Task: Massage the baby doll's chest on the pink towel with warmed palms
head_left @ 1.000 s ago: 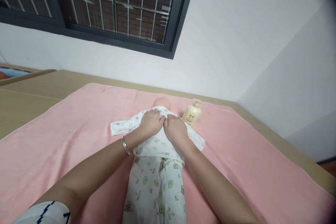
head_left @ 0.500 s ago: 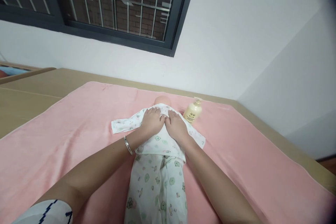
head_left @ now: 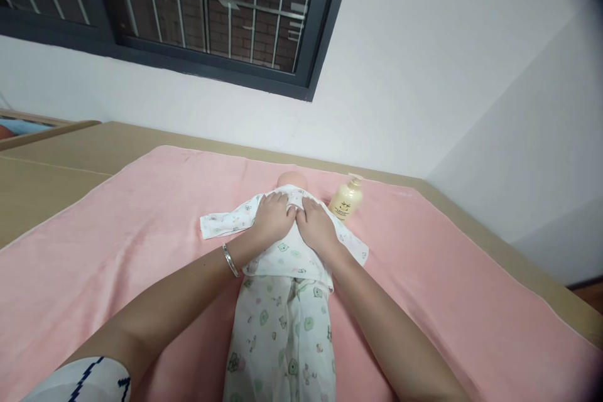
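Observation:
A baby doll lies stretched out on a pink blanket, dressed in a white printed top and matching trousers. Only the rounded crown of its head shows beyond the collar. My left hand rests flat on the upper part of the top, fingers pointing toward the head. Beside it my right hand lies flat on the same cloth, the two thumbs almost meeting in the middle. Neither hand grasps anything. Both sleeves of the top spread out sideways on the blanket.
Just right of the doll's head stands a pale yellow pump bottle. The blanket covers a wooden surface that runs up to a white wall. A dark-framed barred window is above.

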Available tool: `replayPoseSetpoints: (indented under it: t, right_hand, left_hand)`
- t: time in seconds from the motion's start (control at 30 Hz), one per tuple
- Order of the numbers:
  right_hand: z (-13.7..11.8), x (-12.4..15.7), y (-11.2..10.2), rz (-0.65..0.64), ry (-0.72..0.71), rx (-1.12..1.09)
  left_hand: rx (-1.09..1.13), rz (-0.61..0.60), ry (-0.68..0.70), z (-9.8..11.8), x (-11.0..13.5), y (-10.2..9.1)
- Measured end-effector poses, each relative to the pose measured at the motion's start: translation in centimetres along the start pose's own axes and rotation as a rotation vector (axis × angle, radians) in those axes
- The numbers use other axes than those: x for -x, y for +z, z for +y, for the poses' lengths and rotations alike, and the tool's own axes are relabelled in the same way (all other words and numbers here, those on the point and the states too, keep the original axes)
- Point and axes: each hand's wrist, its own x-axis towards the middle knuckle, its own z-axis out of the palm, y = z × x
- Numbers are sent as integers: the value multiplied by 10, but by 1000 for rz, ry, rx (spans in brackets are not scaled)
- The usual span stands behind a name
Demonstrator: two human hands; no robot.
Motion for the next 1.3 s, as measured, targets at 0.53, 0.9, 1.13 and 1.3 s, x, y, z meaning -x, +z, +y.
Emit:
replayPoseSetpoints:
  t: [0.53, 0.9, 1.13, 1.3]
  right_hand:
    - [1, 0, 1, 17, 5, -11]
    - [-1, 2, -1, 25, 11, -16]
    - [1, 1, 2, 37, -3, -16]
    - [1, 2, 3, 35, 1, -7]
  left_hand:
    - [12, -9, -7, 1, -1, -3]
    - [15, 4, -4, 1, 0, -3]
    - [26, -3, -11, 0, 0, -2]
    - [32, -9, -16, 0, -1, -2]
